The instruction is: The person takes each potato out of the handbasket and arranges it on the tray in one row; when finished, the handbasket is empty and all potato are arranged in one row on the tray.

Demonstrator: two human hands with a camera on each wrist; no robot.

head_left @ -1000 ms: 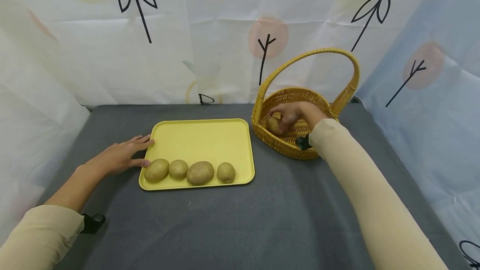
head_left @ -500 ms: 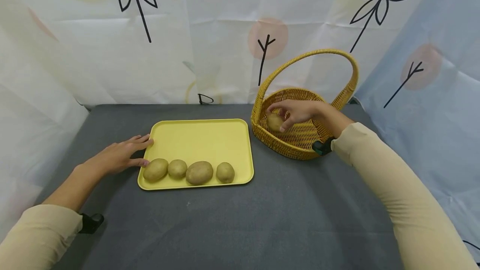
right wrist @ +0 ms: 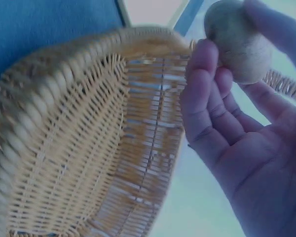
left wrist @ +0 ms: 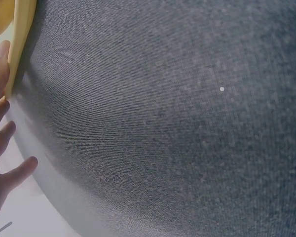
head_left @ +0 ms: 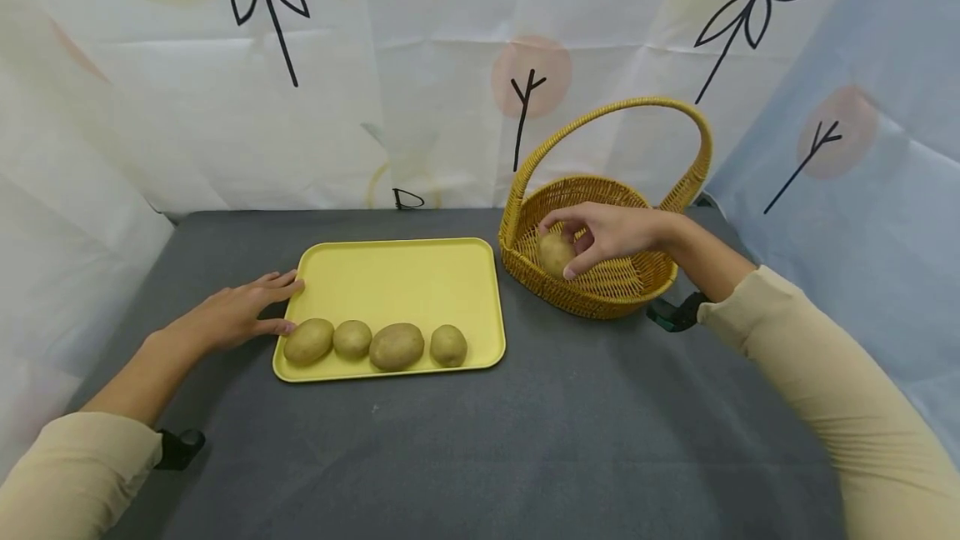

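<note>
A potato is pinched between the thumb and fingers of my right hand, over the wicker basket. In the right wrist view the same potato shows at the fingertips, near the basket's rim. My left hand rests at the left edge of the yellow tray, fingers straight and fingertips on its rim. Along the tray's front edge lie several potatoes in a row, from a left potato beside my left thumb to a small right potato.
The basket's tall arched handle rises above my right hand. A dark grey cloth covers the table. Patterned white curtains hang behind and at both sides.
My right forearm has swung to the right and the hand has turned, with the potato still at its fingers within the basket's outline. The left hand and tray stay put.
</note>
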